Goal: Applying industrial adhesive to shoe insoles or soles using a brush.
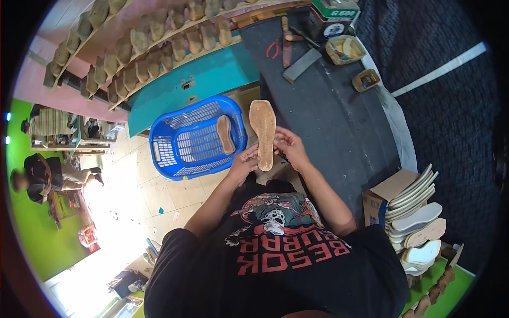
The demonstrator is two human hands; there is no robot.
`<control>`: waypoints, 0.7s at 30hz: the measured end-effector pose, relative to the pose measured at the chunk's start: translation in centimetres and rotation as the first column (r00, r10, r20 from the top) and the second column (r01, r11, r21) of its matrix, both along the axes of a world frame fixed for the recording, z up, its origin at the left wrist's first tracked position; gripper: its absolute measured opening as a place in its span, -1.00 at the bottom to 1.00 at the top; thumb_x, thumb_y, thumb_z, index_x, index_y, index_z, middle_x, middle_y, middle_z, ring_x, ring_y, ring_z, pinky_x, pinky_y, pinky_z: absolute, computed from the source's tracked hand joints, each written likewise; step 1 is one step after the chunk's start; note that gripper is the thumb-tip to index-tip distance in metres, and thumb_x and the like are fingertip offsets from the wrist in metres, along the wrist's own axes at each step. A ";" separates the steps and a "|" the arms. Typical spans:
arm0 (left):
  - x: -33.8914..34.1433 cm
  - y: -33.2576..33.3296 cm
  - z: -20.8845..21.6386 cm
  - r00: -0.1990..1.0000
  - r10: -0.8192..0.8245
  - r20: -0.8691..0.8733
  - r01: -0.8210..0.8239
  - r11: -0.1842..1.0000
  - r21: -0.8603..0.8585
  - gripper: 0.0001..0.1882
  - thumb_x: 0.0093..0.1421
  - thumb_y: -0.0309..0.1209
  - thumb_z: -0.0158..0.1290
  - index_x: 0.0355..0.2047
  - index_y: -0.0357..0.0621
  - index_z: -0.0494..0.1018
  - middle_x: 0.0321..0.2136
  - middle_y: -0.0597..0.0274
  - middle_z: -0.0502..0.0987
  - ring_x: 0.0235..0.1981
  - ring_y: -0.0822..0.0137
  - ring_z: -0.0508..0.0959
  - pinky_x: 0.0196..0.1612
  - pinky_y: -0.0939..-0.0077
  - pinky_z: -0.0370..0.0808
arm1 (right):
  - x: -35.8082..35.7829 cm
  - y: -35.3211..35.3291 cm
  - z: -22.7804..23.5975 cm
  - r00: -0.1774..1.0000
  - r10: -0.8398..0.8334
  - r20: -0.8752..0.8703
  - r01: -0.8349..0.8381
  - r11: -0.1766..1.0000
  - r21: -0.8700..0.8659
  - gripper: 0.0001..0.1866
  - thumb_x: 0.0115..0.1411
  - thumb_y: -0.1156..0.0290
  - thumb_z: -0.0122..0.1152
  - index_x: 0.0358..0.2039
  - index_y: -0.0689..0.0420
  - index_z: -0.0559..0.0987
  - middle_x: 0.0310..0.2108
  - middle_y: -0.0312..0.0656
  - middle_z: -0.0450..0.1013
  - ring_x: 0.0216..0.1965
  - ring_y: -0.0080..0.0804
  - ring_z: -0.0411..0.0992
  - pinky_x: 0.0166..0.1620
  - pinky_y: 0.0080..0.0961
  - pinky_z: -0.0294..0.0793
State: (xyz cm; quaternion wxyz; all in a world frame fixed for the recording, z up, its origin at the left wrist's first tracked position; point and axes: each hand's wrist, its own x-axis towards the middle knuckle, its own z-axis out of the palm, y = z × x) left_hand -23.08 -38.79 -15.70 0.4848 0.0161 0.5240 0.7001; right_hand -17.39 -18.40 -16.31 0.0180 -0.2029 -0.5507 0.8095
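Observation:
A brown, cork-like shoe sole (262,130) stands upright in front of my chest, its wide end pointing away from me. My left hand (245,163) grips its narrow lower part from the left, fingers at the edge. On the other side, my right hand (291,150) has its bent fingers against the sole's right edge. Beyond my left hand is a blue plastic basket (159,143) with openwork walls. Inside it, against the right side, lies another brown sole (225,134).
A dark worktable (328,127) runs along my right, bearing red-handled pliers (272,50), a grey block (301,65) and a tub (344,50). A cardboard box (387,191) and stacked pale soles (419,222) stand near right. Shoe lasts (140,40) line shelves; a person (47,177) stands far left.

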 end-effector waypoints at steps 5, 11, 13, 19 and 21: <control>-1.9 -5.1 -7.7 0.995 0.100 -0.024 -0.103 0.954 -0.282 -0.35 0.25 -0.66 0.00 0.37 -0.09 0.28 -0.05 0.31 0.60 -0.16 0.47 0.60 -0.25 0.61 0.54 | -2.3 -5.4 -7.0 0.862 0.419 0.286 -0.414 0.907 -0.080 -0.64 0.33 0.61 0.14 0.14 0.22 0.46 -0.29 -0.26 0.55 -0.48 -0.53 0.53 -0.45 -0.56 0.57; -4.8 -11.1 -14.8 0.971 0.237 0.042 -0.188 0.855 -0.484 -0.35 0.21 -0.69 0.02 0.33 -0.03 0.34 -0.16 0.32 0.60 -0.16 0.39 0.61 -0.22 0.46 0.62 | -6.0 -13.2 -14.8 0.843 0.385 0.375 -0.340 0.923 -0.183 -0.52 0.30 0.60 0.14 0.23 0.32 0.35 -0.43 -0.21 0.47 -0.57 -0.41 0.53 -0.48 -0.47 0.60; -6.8 -11.4 -16.7 0.975 0.222 -0.026 -0.201 0.822 -0.533 -0.31 0.19 -0.72 0.04 0.35 -0.02 0.32 -0.20 0.30 0.59 -0.21 0.36 0.63 -0.24 0.41 0.64 | -8.1 -14.1 -17.6 0.838 0.373 0.398 -0.342 0.928 -0.151 -0.50 0.29 0.61 0.14 0.24 0.33 0.34 -0.43 -0.19 0.48 -0.58 -0.42 0.53 -0.49 -0.48 0.60; -12.1 -13.2 -25.3 0.971 0.224 -0.086 -0.234 0.811 -0.536 -0.22 0.09 -0.79 0.05 0.36 -0.10 0.31 -0.32 0.20 0.58 -0.35 0.33 0.63 -0.38 0.43 0.62 | -14.0 -16.3 -24.7 0.774 0.386 0.502 -0.358 0.921 -0.156 -0.48 0.21 0.59 0.21 0.18 0.35 0.34 -0.52 -0.11 0.51 -0.62 -0.40 0.49 -0.57 -0.44 0.48; -13.2 -12.7 -27.1 0.968 0.248 -0.039 -0.228 0.801 -0.554 -0.19 0.07 -0.80 0.05 0.38 -0.09 0.29 -0.34 0.21 0.62 -0.38 0.36 0.63 -0.40 0.45 0.61 | -15.0 -16.9 -27.3 0.787 0.365 0.497 -0.333 0.930 -0.155 -0.47 0.21 0.58 0.21 0.19 0.35 0.34 -0.52 -0.12 0.51 -0.63 -0.42 0.47 -0.58 -0.45 0.45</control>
